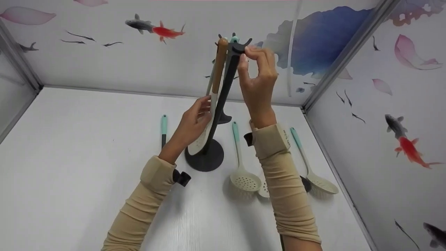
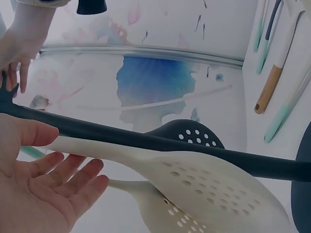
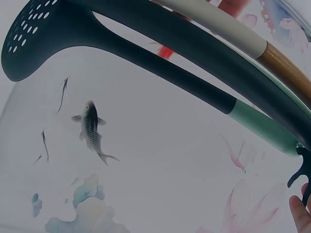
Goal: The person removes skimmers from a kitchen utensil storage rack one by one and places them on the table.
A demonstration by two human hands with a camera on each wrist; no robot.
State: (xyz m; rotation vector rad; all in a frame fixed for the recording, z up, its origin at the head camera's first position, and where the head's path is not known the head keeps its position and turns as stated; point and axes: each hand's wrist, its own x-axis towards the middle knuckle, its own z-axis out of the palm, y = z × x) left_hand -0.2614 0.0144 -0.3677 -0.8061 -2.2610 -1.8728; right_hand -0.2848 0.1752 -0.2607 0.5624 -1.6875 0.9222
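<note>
A black utensil stand (image 1: 223, 92) has a round base and a top ring of hooks. My right hand (image 1: 259, 75) pinches one of its hooks between thumb and fingers; only those fingertips (image 3: 300, 213) show in the right wrist view. A cream slotted spoon (image 2: 214, 179) with a wooden-ended handle (image 1: 219, 64) hangs along the pole. Beside its stem, my left hand (image 1: 195, 120) lies with fingers loosely extended and its thumb (image 2: 41, 133) against the stem. Behind the pole hangs a dark slotted spoon (image 3: 29, 39) with a mint handle end. Another cream slotted utensil (image 2: 155, 208) hangs below.
A cream skimmer (image 1: 245, 179) with a mint handle lies right of the base. Farther right lies another mint-handled cream utensil (image 1: 322, 184), partly behind the right sleeve. A mint handle (image 1: 164, 123) shows left of the stand. Printed wall panels (image 1: 87, 62) border the white table (image 1: 69, 157).
</note>
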